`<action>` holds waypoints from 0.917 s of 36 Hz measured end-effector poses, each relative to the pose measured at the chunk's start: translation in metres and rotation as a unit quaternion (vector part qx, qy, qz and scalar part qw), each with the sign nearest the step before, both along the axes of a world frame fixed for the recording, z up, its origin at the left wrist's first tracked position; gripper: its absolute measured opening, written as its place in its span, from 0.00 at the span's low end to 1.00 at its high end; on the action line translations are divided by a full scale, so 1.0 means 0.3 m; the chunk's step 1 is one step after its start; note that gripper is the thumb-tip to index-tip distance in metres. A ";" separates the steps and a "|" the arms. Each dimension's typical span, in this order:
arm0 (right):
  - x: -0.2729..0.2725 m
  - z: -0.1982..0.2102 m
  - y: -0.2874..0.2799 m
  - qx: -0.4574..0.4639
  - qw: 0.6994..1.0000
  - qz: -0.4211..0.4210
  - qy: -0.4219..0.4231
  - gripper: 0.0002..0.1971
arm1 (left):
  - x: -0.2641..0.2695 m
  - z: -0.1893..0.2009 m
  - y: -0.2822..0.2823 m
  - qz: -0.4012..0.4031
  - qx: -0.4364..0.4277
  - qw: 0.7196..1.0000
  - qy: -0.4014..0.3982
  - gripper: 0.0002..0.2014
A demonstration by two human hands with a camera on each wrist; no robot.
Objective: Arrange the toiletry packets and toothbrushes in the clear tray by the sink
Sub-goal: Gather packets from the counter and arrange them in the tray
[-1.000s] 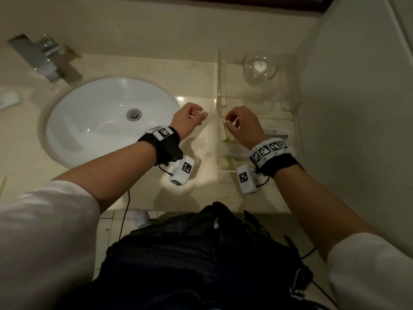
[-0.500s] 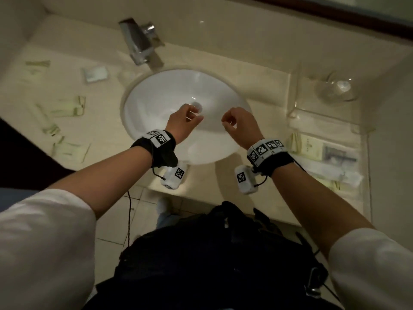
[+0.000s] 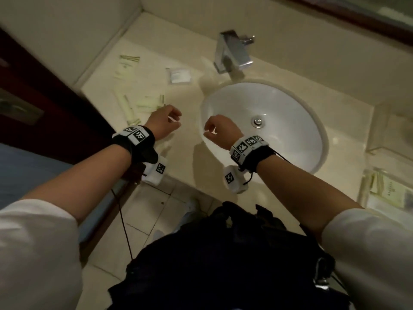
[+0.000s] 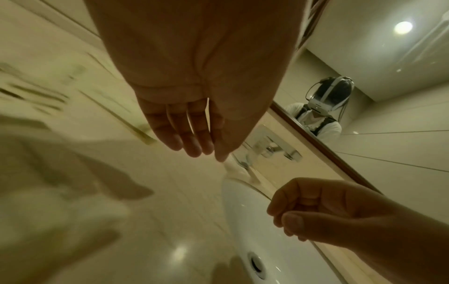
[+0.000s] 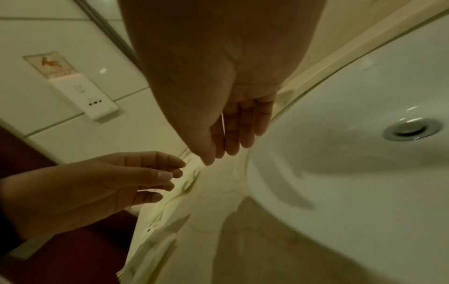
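Note:
Several loose toiletry packets (image 3: 147, 104) lie on the beige counter left of the sink; among them are a long narrow one (image 3: 128, 108), a white square one (image 3: 180, 75) and a far one (image 3: 128, 59). My left hand (image 3: 166, 121) hovers just right of them with relaxed, nearly straight fingers (image 4: 194, 138) and holds nothing. My right hand (image 3: 218, 130) hangs over the sink's left rim, its fingers (image 5: 233, 134) loose and empty. The clear tray (image 3: 363, 182) stands at the far right with packets (image 3: 393, 193) in it.
The white basin (image 3: 279, 104) and chrome faucet (image 3: 232, 52) sit between the packets and the tray. A dark wooden door frame (image 3: 44, 113) borders the counter on the left. A wall socket (image 5: 85, 94) is above that corner. A black bag (image 3: 223, 253) hangs at my front.
Both hands have left the tray on the right and travelled left across the sink to the loose packets. My view has swung left with them.

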State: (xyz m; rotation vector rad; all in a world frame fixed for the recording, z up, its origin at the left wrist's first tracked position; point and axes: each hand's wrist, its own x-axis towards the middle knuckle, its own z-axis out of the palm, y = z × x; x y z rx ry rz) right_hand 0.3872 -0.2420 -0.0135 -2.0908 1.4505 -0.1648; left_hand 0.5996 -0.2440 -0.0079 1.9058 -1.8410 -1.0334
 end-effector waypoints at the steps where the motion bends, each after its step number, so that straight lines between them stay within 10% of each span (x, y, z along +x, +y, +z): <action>1: 0.039 -0.005 -0.006 0.003 1.000 0.012 0.006 0.10 | 0.040 -0.008 0.001 -0.001 0.002 1.000 -0.009 0.15; 14: 0.409 -0.047 -0.010 0.037 0.980 0.139 0.136 0.32 | 0.347 -0.072 0.061 -0.136 0.070 0.967 -0.204 0.33; 33: 0.476 -0.079 0.002 0.012 0.968 0.171 0.181 0.36 | 0.380 -0.086 0.077 -0.158 0.011 0.966 -0.205 0.31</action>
